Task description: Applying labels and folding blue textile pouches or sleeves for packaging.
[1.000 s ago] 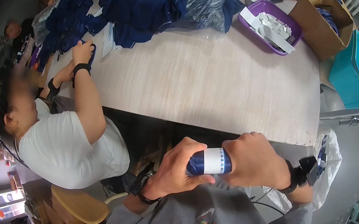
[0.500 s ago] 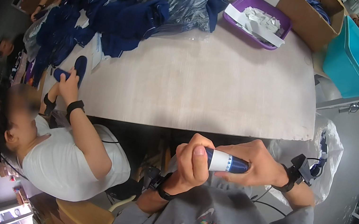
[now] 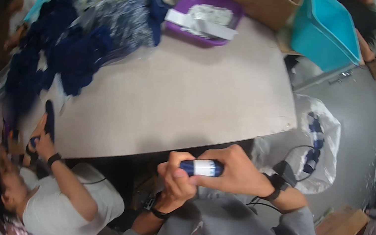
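A compact navy bundle, which looks like folded socks in a white paper band (image 3: 205,167), is held level between my two hands, in front of my chest and just off the table's near edge. My left hand (image 3: 176,180) is closed round its left end, thumb on top. From the right, my right hand (image 3: 238,170) grips the other end, and its fingers are partly hidden behind the bundle. On the table at the left lies a heap of navy knitted pieces (image 3: 78,55), partly under clear plastic. A purple tray (image 3: 201,40) of small white paper bands stands farther back.
At my left a co-worker in a white shirt (image 3: 58,195) handles a long navy piece (image 3: 50,118). Right of the table, an open plastic bag (image 3: 324,174) holds several banded navy bundles. A cardboard box (image 3: 258,1) and a turquoise bin (image 3: 322,40) stand at the back right.
The view has turned toward the right, so the table sits farther left and tilted. My hands have come closer together on the navy bundle, and less of it shows between them.
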Available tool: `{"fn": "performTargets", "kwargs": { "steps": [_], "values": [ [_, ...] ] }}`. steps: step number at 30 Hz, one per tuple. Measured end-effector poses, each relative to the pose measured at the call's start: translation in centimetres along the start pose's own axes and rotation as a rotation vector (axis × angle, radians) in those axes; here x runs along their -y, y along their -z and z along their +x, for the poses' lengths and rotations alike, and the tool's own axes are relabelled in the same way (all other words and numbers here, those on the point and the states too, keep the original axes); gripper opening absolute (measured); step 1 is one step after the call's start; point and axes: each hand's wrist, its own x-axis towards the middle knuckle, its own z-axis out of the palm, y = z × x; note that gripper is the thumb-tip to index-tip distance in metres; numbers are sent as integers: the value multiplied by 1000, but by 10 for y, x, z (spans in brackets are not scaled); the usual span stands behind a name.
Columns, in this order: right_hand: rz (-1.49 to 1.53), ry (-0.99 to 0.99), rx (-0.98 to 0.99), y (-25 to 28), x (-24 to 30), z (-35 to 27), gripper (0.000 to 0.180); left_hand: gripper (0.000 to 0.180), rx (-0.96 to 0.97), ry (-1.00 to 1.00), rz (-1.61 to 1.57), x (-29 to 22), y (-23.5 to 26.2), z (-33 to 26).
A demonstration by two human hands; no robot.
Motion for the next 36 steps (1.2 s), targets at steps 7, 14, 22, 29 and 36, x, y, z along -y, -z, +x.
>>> {"fn": "performTargets", "kwargs": {
  "steps": [7, 14, 22, 29, 36],
  "values": [
    [133, 114, -82, 10, -5, -17, 48, 47, 43, 71, -23, -17, -9, 15],
    [224, 102, -3, 25, -12, -38, 63, 37, 93, 142, -159, -17, -23, 16],
    [94, -109, -171, 11, -6, -31, 45, 49, 213, 166, -264, -3, -26, 14],
    [-11, -10, -255, -2, -11, -21, 49, 70, 209, 191, -428, 10, -11, 19],
    [235, 58, -263, 16, -28, -41, 47, 70, 94, 151, -424, 16, -1, 22]
  ]
}}
